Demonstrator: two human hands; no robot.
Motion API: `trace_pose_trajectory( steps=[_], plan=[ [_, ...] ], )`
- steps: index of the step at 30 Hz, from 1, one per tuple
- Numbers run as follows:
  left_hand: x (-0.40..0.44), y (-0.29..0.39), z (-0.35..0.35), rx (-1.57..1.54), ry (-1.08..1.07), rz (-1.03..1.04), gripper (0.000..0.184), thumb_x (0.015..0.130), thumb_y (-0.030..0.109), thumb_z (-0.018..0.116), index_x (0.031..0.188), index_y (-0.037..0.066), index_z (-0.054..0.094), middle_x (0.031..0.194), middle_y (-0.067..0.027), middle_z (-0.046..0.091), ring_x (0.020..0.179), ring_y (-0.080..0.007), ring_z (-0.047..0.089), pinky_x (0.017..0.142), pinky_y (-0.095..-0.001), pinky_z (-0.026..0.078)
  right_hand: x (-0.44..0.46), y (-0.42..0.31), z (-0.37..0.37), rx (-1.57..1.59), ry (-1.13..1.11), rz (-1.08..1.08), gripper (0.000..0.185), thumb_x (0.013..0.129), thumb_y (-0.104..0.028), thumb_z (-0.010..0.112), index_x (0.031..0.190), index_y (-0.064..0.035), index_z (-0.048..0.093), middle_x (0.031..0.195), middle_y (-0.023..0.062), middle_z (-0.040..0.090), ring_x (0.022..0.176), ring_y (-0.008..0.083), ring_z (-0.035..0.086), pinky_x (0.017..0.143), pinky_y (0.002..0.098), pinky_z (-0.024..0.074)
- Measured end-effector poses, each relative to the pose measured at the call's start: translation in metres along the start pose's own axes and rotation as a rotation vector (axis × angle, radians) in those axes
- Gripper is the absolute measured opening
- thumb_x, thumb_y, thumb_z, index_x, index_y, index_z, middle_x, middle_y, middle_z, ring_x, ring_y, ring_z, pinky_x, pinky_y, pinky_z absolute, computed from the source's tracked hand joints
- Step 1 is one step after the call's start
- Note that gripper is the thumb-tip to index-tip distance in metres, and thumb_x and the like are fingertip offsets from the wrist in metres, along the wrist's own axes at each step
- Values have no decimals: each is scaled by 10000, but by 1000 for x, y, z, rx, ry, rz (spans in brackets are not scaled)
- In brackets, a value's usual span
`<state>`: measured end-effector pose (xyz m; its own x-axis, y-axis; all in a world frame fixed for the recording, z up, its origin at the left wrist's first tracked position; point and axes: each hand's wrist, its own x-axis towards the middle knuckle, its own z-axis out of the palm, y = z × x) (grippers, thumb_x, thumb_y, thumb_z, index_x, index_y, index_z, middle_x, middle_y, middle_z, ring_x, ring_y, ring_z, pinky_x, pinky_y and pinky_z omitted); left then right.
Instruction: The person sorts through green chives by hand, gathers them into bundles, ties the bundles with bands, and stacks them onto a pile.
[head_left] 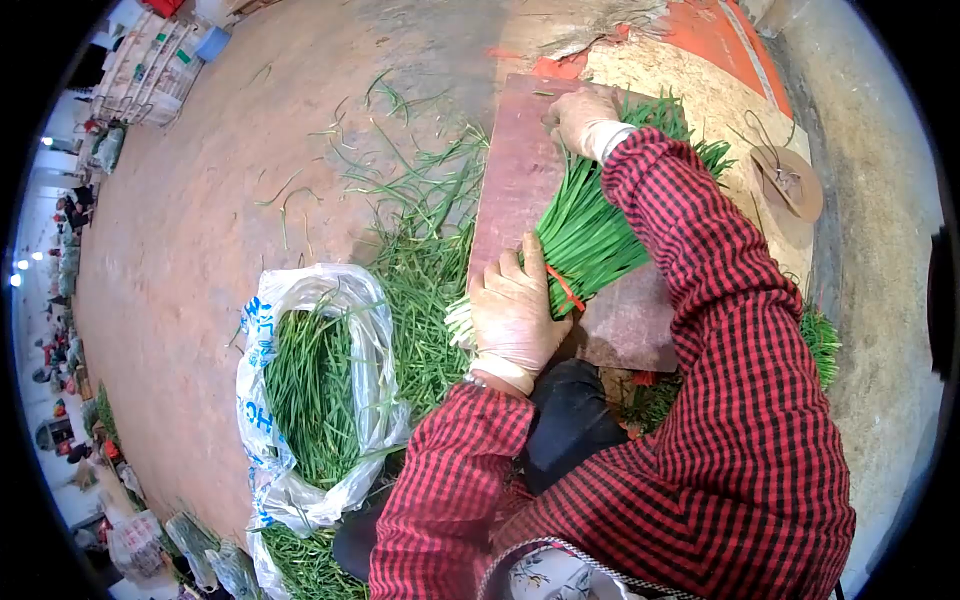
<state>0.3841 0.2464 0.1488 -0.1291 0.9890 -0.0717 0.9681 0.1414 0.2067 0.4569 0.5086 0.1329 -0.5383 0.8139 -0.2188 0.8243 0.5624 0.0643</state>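
- A fan-shaped bundle of long, thin green stalks with white ends [595, 225] lies across a flat reddish-brown board [515, 150].
- Its long axis runs diagonally: white ends point past the board's left edge, towards the wearer; green tips point towards the board's far right.
- A narrow red band [568, 290] crosses it near the white ends; banding looks done, though the far side is hidden. The tips remain spread.
- The left hand [515, 310], pale-gloved, grips the white end; the right hand [585, 118] curls at the leaves, its pinch unclear.
- Left of the board, loose green stalks [425, 330] lie unbundled, beside a blue-printed clear plastic bag [378, 355].
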Motion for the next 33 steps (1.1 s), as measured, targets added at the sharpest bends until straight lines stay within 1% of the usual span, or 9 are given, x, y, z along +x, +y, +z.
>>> trace_pose_trajectory(
  steps=[6,10,12,15,18,20,25,29,33],
  plan=[
    [0,-1,0,-60,36,0,1029,592,535,800,1377,14,385,1080,-171,580,953,-348,595,810,-449,485,-4,59,2,747,440,325,298,919,-282,576,1099,-64,670,1001,136,692,884,258,663,843,354,505],
    [9,-18,-5,-202,-33,-40,1038,562,517,825,1379,43,394,999,-183,608,877,-374,634,773,-455,514,-47,95,-11,871,833,89,380,891,-309,635,1122,-11,588,952,65,662,869,175,634,820,309,474],
    [20,-37,-10,-466,-143,-107,1009,563,488,835,1375,51,426,1102,-216,630,977,-343,650,869,-395,505,-123,55,-40,1133,672,37,236,955,-243,548,944,-18,619,859,18,619,749,114,567,718,252,462],
    [37,-70,3,-1040,-327,-242,920,638,264,879,1379,-15,411,1134,-147,660,1074,-239,631,935,-348,486,-193,36,32,1379,-218,-317,306,974,-316,555,1003,-31,661,935,60,664,810,146,622,740,291,501],
    [36,-82,18,-1347,-301,-284,825,699,104,845,1372,-31,387,1125,-131,655,1053,-204,627,935,-340,496,-230,-24,79,1384,-203,-261,448,952,-325,605,1292,-42,536,1148,147,611,905,201,645,819,295,512],
    [25,-72,5,-1655,-288,-328,763,744,45,805,1364,-45,369,1126,-135,646,1023,-188,637,922,-327,506,-232,-56,41,2167,-363,-120,793,901,-333,682,1498,-67,234,1361,178,449,1138,237,561,972,311,449],
    [8,-32,-38,-1804,-7,-111,694,723,16,808,1321,26,456,1180,-80,620,1095,-182,589,1003,-360,442,-212,-79,20,1765,-5,-274,1008,810,-293,787,1500,-15,106,1477,113,284,1364,206,286,1110,360,291],
    [4,-28,-43,-1508,207,331,1159,638,180,890,1511,-5,149,1427,-178,440,1312,-259,449,1101,-373,353,-214,-54,10,1296,421,-662,790,738,-108,815,1399,-31,390,1301,90,515,1186,227,516,1005,371,421],
    [15,-35,-17,-1142,321,376,1035,642,251,856,1441,12,243,1346,-170,479,1262,-264,479,1087,-401,352,-218,-39,20,1191,192,-654,680,758,-129,791,1331,-23,440,1240,91,545,1139,220,536,975,361,434]
  ],
)
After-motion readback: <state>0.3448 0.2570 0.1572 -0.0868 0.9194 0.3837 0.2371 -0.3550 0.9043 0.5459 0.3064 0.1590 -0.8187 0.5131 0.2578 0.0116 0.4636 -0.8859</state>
